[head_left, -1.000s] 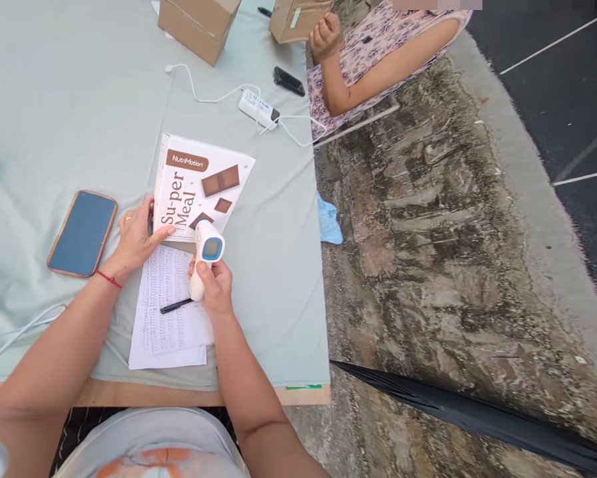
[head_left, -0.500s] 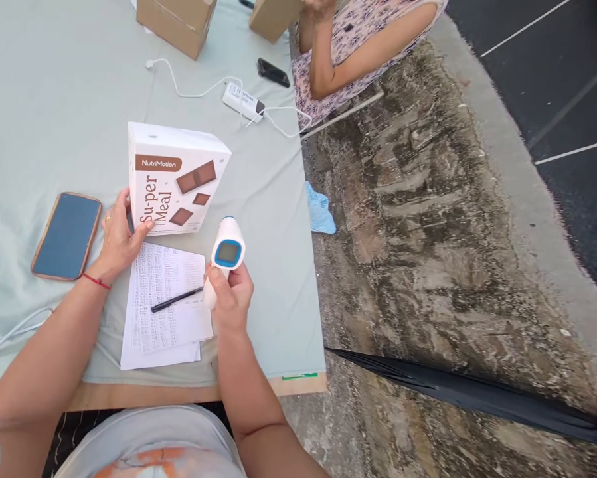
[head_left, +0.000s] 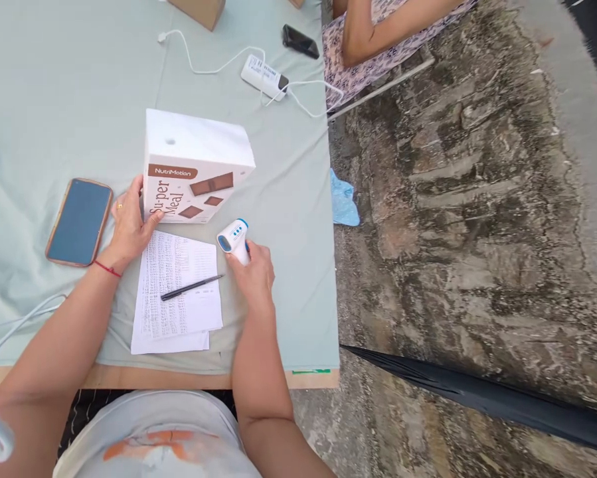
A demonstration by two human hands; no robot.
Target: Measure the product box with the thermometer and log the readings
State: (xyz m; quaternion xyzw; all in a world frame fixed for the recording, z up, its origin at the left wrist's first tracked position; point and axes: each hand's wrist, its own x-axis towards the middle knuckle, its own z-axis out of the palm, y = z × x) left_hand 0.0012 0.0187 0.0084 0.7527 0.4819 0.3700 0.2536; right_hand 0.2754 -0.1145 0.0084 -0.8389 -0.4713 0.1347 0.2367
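My left hand (head_left: 133, 222) grips the lower left corner of a white box (head_left: 198, 149) printed "NutriMotion Su-per Meal", thumb across its front. The box stands upright on the cloth, its top tilted a little toward me. In my right hand (head_left: 254, 269) is a white and blue infrared thermometer (head_left: 234, 239), turned on its side and low over the table, its handle partly hidden by my fingers. Between my forearms lie printed sheets (head_left: 178, 325) with a black pen (head_left: 192, 287) resting across them. A phone in a brown case (head_left: 79, 222) is left of my left hand.
Beyond the box are a white power bank (head_left: 264, 77) with a white cable, a dark phone (head_left: 300, 42) and a cardboard box (head_left: 201, 10). A person's arm (head_left: 378, 40) is past the table's right side. A blue cloth (head_left: 344, 200) hangs at that edge.
My right hand has lowered the thermometer toward the table and turned it, so its screen now faces left. My left hand still holds the box, whose top now leans more toward me. The view has shifted.
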